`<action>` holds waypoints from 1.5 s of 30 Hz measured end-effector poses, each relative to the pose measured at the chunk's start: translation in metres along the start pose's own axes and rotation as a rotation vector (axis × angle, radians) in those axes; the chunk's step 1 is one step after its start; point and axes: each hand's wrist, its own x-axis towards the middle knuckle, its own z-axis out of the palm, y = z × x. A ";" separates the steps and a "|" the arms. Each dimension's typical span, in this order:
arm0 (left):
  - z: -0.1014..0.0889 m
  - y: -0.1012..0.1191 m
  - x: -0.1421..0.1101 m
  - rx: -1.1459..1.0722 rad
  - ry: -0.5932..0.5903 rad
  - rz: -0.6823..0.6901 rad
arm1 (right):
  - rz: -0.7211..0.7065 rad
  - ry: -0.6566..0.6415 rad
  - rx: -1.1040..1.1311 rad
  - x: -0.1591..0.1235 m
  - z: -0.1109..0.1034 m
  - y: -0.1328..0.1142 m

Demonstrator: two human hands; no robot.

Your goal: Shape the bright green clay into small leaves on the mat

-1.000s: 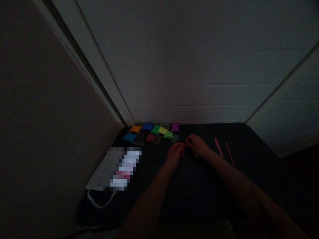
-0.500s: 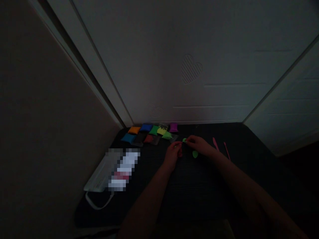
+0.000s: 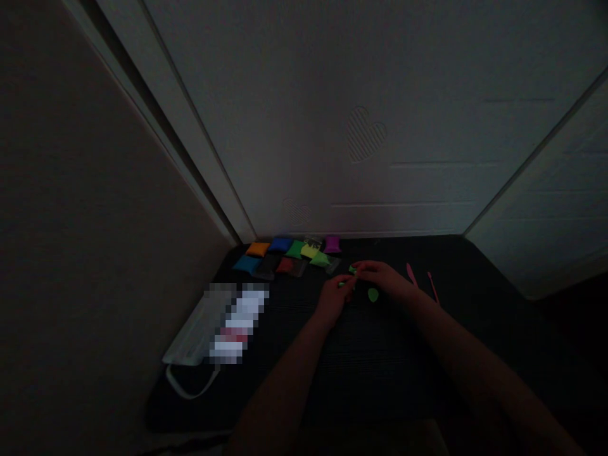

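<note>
Over the dark table my right hand (image 3: 382, 278) pinches a small piece of green modelling clay (image 3: 352, 270) at its fingertips. My left hand (image 3: 334, 296) is closed, its fingertips against those of the right. A little green clay (image 3: 341, 284) shows between its fingers too; whether it is the same piece cannot be made out in the dim light. Below the right hand, a flat rounded green clay piece (image 3: 373, 295) lies on the table.
Coloured clay packets lie along the back, among them an orange packet (image 3: 258, 249) and a purple packet (image 3: 332, 244). A pink plastic knife (image 3: 411, 274) and a thin pink tool (image 3: 432, 286) lie at right. At left is a pale strapped pouch (image 3: 202, 329). A white wall (image 3: 304, 126) rises behind.
My left hand has moved slightly right, and its fingertips now meet those of my right hand. More green clay shows in the left fingers. The green piece on the table stays put.
</note>
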 end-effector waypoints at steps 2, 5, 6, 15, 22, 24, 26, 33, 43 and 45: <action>0.001 0.001 -0.001 0.008 0.012 -0.001 | -0.009 0.023 0.035 -0.003 0.000 0.001; 0.001 0.002 -0.001 -0.003 0.027 -0.017 | 0.022 0.137 0.099 -0.008 -0.004 0.007; 0.001 0.001 -0.001 -0.007 0.032 -0.019 | 0.040 0.187 0.125 -0.010 -0.007 0.010; -0.002 0.004 -0.004 0.126 0.086 -0.024 | 0.091 0.327 0.188 -0.024 -0.024 0.034; -0.001 0.013 0.005 0.221 0.066 -0.050 | 0.059 0.320 0.131 -0.023 -0.024 0.034; 0.001 0.022 0.013 0.298 0.063 -0.031 | 0.050 0.323 0.136 -0.023 -0.025 0.034; 0.004 0.032 0.025 0.416 0.067 -0.001 | 0.037 0.330 0.133 -0.023 -0.026 0.033; 0.012 0.052 0.063 0.771 -0.001 0.070 | 0.042 0.343 0.142 -0.022 -0.029 0.029; 0.015 0.047 0.085 0.883 -0.013 0.080 | 0.021 0.348 0.155 -0.024 -0.031 0.028; 0.016 0.044 0.089 0.876 -0.005 0.092 | 0.016 0.351 0.154 -0.023 -0.031 0.029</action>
